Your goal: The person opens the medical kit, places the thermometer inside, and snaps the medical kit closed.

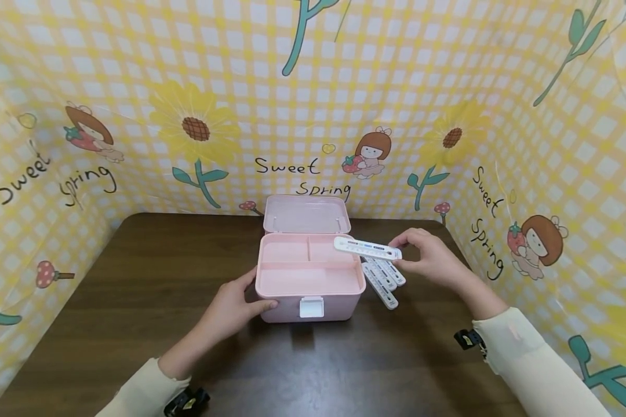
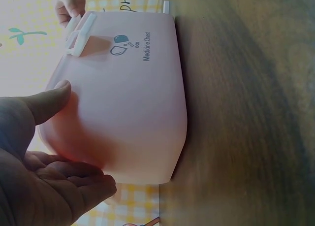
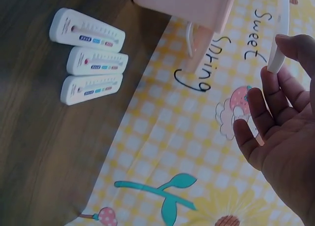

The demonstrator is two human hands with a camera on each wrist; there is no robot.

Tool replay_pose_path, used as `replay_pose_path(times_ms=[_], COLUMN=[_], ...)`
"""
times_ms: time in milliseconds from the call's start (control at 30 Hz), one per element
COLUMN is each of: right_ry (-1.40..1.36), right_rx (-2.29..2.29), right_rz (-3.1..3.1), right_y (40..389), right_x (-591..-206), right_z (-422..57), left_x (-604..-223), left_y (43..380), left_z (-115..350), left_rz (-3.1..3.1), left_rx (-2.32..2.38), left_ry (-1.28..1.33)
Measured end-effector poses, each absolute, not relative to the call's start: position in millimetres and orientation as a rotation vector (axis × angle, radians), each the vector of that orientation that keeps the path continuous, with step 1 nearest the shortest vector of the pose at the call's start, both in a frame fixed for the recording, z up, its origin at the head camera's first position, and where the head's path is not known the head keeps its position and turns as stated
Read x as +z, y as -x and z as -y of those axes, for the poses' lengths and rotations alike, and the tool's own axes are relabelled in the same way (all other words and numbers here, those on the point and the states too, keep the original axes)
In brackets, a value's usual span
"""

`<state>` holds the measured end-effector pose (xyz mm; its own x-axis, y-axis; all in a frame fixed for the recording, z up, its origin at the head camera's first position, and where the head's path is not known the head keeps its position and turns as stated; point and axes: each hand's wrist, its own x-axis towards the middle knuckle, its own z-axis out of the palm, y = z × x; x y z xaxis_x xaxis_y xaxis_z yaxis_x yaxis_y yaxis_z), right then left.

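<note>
- Currently I see the right hand (image 1: 432, 258) pinching a white thermometer (image 1: 366, 248) by one end, above the right rear of the pink box (image 1: 286, 310).
- The left hand (image 1: 233, 305) grips the box's near left corner.
- Three more thermometers (image 3: 97, 61) lie on the table (image 1: 188, 260), right of it.

Bright head view — glare on table (image 1: 308, 385) — dimmer wrist views

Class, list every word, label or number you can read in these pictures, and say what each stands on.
"Medicine Chest": on the pink box.
"Sweet Spring": on the checked backdrop, repeated.
Markings on the held thermometer and the three loose thermometers: too small or blurred to read.
</note>
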<state>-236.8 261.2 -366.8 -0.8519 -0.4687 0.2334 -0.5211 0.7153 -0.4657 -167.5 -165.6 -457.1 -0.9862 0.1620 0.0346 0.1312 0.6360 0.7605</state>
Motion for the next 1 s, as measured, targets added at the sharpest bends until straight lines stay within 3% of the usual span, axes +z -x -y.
replay_pose_path(times_ms=[1000], right_ry=[-1.21], right_rx=[0.688], right_rz=[2.856], right_y=[241], right_x=[-368], right_z=[-210], left_x=[-457], left_y=[167], left_z=[168], left_rz=[-2.803], left_rx=[1.299], left_ry=[-0.235])
